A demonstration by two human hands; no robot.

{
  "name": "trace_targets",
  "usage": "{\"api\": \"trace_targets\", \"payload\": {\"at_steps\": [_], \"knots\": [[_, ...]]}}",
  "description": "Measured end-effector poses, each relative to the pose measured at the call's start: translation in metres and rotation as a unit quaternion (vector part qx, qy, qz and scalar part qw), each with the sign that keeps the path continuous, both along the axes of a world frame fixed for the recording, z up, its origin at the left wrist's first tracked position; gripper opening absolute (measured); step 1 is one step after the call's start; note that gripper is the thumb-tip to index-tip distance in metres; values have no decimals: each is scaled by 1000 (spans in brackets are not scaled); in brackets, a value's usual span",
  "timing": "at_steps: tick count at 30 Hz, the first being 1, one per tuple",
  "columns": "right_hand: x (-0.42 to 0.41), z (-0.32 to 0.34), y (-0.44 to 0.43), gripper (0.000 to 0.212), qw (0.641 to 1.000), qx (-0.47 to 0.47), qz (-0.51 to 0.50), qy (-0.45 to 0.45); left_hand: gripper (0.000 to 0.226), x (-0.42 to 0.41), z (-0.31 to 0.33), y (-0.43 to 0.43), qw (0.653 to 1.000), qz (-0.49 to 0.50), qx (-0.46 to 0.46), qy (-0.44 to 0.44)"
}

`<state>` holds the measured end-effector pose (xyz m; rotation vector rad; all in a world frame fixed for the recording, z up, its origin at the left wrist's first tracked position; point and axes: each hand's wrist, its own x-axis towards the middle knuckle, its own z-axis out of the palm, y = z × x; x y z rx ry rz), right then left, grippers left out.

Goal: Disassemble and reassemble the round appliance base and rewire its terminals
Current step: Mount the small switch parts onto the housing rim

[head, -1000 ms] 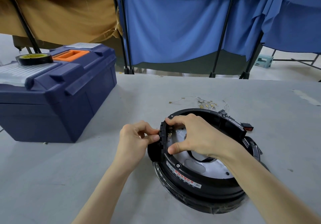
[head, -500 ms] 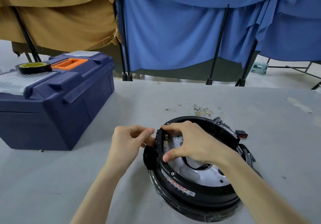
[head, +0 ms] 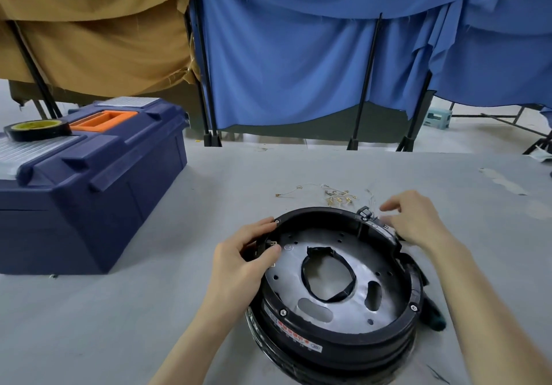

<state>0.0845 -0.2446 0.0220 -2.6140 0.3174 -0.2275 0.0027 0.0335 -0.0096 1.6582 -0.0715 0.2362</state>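
The round black appliance base (head: 334, 346) lies on the grey table, its silver inner plate (head: 343, 304) facing up with a taped oval opening in the middle. My left hand (head: 242, 262) grips the base's left rim, thumb inside by a small terminal block (head: 272, 243). My right hand (head: 418, 220) hovers at the far right rim with fingers loosely spread, holding nothing, close to a black connector (head: 365, 212). Loose thin wires with brass terminals (head: 334, 195) lie on the table just behind the base.
A dark blue toolbox (head: 89, 187) with an orange handle recess stands at the left, a roll of black tape (head: 37, 129) on its lid. A dark green tool handle (head: 434, 320) pokes out right of the base. Blue and tan curtains on black stands hang behind the table.
My right hand has let go of the left rim and swung across to the far right rim. My left hand took over the grip at the left rim.
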Motion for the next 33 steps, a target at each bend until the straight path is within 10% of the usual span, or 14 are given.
{"api": "trace_targets", "payload": {"at_steps": [14,20,33], "knots": [[-2,-2,-8,18,999,-18,-42,16,32,3,-3,0,1000,-8,-19,-11],[-34,56,44,34,962,154,138,-176,22,-3,6,-2,997,35,24,-63],[-72,51,123,40,893,228,387,-45,13,-13,23,10,993,14,-92,-67]]}}
